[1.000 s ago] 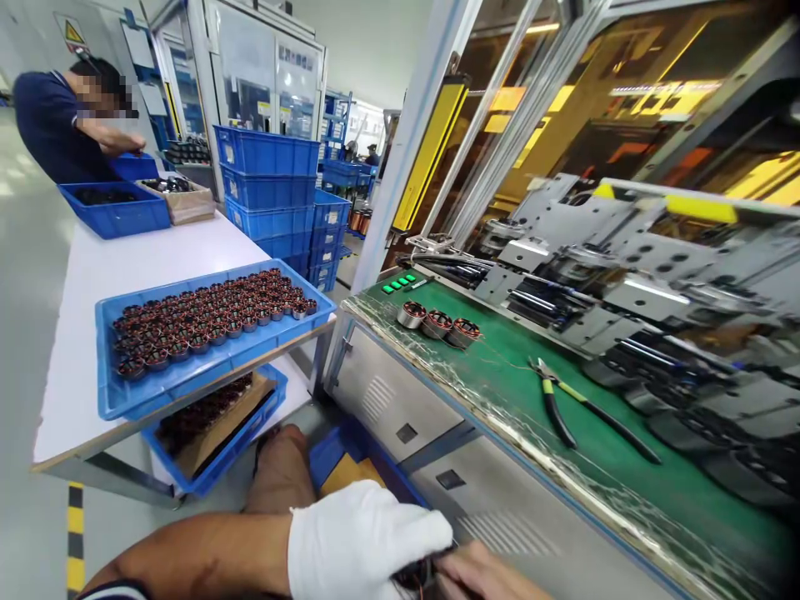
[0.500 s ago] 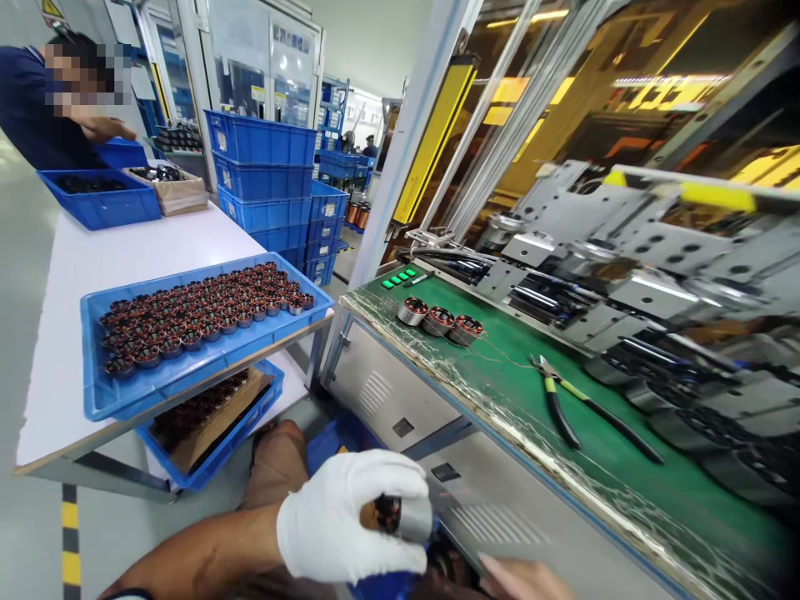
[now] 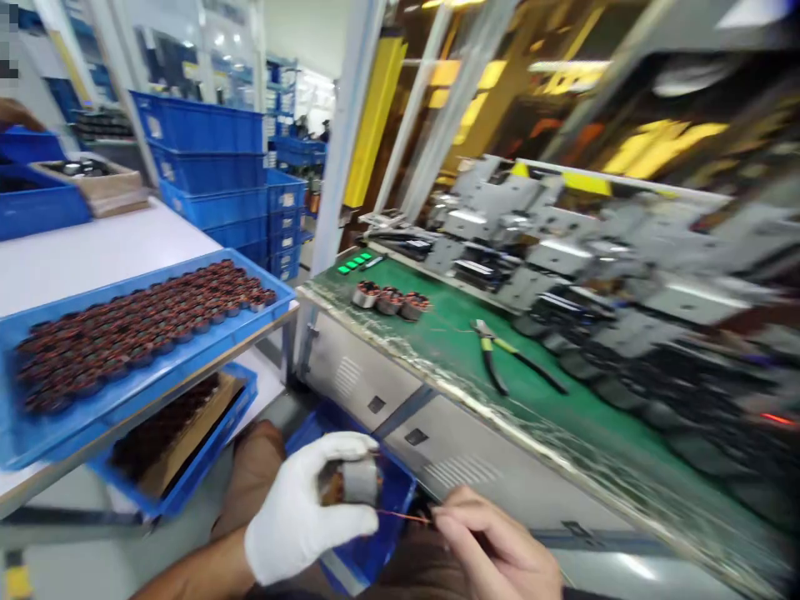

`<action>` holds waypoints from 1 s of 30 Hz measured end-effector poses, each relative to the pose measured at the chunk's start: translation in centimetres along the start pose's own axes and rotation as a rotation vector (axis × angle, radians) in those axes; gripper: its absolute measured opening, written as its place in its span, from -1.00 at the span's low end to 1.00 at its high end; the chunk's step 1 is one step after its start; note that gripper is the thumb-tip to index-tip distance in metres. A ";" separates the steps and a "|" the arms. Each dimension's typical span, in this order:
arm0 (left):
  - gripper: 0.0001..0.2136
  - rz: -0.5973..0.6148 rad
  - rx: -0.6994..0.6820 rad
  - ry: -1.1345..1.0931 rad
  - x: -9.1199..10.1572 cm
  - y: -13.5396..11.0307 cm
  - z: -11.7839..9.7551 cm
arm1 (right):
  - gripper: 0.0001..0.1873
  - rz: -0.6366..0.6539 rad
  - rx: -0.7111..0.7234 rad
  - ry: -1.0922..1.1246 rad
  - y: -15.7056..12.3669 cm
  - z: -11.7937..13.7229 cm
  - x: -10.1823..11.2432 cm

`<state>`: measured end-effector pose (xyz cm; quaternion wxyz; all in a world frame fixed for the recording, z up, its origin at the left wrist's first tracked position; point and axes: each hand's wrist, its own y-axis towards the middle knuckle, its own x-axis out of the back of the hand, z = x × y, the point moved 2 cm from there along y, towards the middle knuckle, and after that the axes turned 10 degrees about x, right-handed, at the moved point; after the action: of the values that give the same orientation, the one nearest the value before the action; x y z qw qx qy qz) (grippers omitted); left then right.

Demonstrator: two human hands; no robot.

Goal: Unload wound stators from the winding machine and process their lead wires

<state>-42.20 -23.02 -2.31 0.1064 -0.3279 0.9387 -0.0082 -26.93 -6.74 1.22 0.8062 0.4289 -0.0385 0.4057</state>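
My left hand (image 3: 291,521), in a white glove, is wrapped round a motor stator (image 3: 361,483) with a grey metal ring and copper windings. A thin copper wire (image 3: 405,517) stretches from the stator to my bare right hand (image 3: 497,546), whose thumb and fingers pinch its end. Both hands are above my lap, over a blue bin (image 3: 392,475) low between my legs and the bench. On the green bench top (image 3: 437,333), three stators (image 3: 389,301) stand in a row. Cutting pliers (image 3: 492,367) with black and yellow-green handles lie to their right, jaws pointing away from me.
A blue tray (image 3: 284,293) full of stators sits on the white table (image 3: 156,221) at left. Below it is another blue bin (image 3: 241,408) with cardboard. Stacked blue crates (image 3: 206,158) stand behind. Machine fixtures (image 3: 550,258) line the bench's back. A person's hand (image 3: 16,112) shows at far left.
The view has swung right and is blurred. My right hand has come up beside the stator and now holds the wire drawn out from it. My left hand still grips the stator.
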 end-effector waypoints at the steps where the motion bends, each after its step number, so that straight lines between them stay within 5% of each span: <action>1: -0.54 -0.055 -0.052 0.022 0.6 0.2 -0.3 | -0.72 -0.012 0.018 -0.081 1.0 -0.6 1.0; 5: -0.62 -0.241 -0.234 0.134 2.1 1.7 -1.5 | -0.74 -0.149 0.019 -0.495 6.7 -4.9 6.1; 7: -0.60 -0.259 -0.298 0.165 1.7 2.3 -2.1 | -0.60 -0.098 -0.067 -0.638 9.7 -8.1 8.1; 10: -0.59 -0.228 -0.362 0.178 0.7 2.4 -2.5 | -0.21 0.036 -0.234 -0.766 12.9 -12.4 8.9; 13: -0.56 -0.237 -0.365 0.193 0.4 2.3 -2.4 | -0.17 0.202 -0.332 -0.822 13.3 -13.7 8.2; 16: -0.58 -0.274 -0.351 0.196 0.8 2.1 -2.5 | -0.32 0.365 -0.285 -0.810 11.2 -12.0 7.8; 19: -0.60 -0.283 -0.348 0.199 0.9 2.0 -2.9 | -0.27 0.482 -0.138 -0.832 7.7 -9.5 8.5; 24: -0.59 -0.223 -0.386 0.171 0.2 1.6 -3.3 | -0.24 0.391 0.349 -0.947 1.4 -5.9 7.4; 30: -0.56 -0.102 -0.396 0.175 -0.6 1.1 -2.8 | -0.36 0.213 0.131 -0.319 -6.3 -1.6 0.3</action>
<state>-42.99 -21.92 0.40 -0.0427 -0.3874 0.9098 0.1425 -22.85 -7.33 -3.81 0.7127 0.5329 -0.1841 0.4172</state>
